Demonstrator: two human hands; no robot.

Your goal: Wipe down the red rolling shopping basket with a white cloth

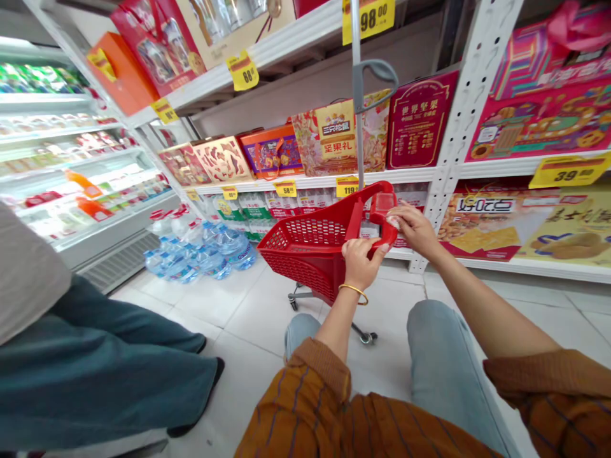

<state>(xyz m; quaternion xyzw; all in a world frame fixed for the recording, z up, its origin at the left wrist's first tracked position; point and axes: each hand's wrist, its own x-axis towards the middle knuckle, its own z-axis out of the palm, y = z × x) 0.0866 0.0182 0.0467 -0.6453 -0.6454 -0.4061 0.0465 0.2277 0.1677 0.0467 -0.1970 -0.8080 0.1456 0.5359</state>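
Observation:
A red plastic shopping cart with a perforated basket stands before me on small wheels. A grey metal pole with a looped grip rises at its far side. My left hand, with a gold bangle at the wrist, is closed around the red rim at the near end. On the right, my right hand pinches a small white wad, perhaps tissue or cloth, and presses it against the red frame. The cart's basket shows no goods in the part I can see.
White shelves hold boxed gift sets and yellow price tags. Shrink-wrapped water bottles stand on the tiled floor at left. Beyond them runs a refrigerated display. A person in wide teal trousers stands close on my left.

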